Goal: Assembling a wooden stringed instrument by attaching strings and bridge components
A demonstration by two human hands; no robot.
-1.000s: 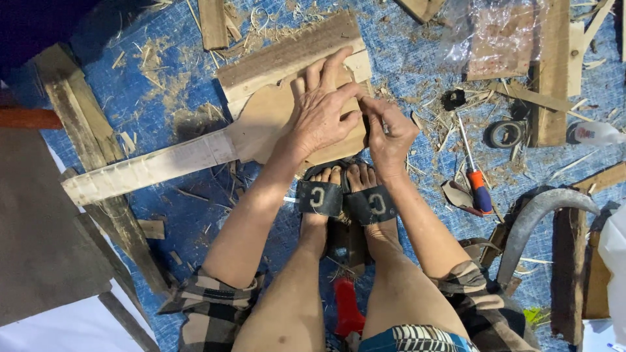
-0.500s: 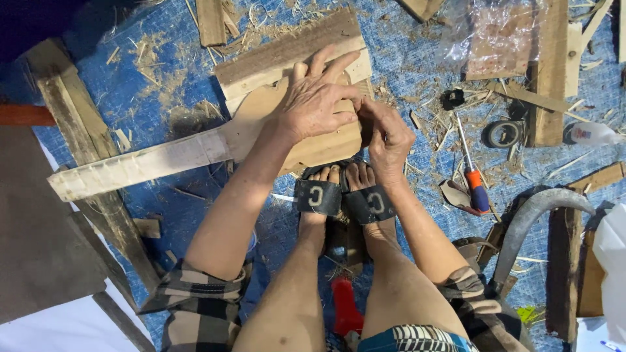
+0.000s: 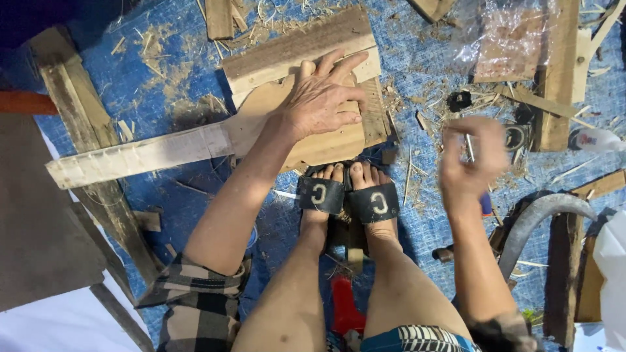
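Left hand (image 3: 323, 101) flat on paddle-shaped board (image 3: 261, 130) — right hand (image 3: 471, 160) (blurred) raised.

Your left hand (image 3: 323, 101) sits flat on the paddle-shaped board (image 3: 261, 130), feet (image 3: 349, 189) just below it, right hand (image 3: 473, 160) off to the right.

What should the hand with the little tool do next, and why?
Probably bring the right hand down to the paddle. The left hand lies flat on that paddle, pinning it against the board, and both feet brace its near edge. The right hand hangs blurred off to the side, gripping a thin tool.
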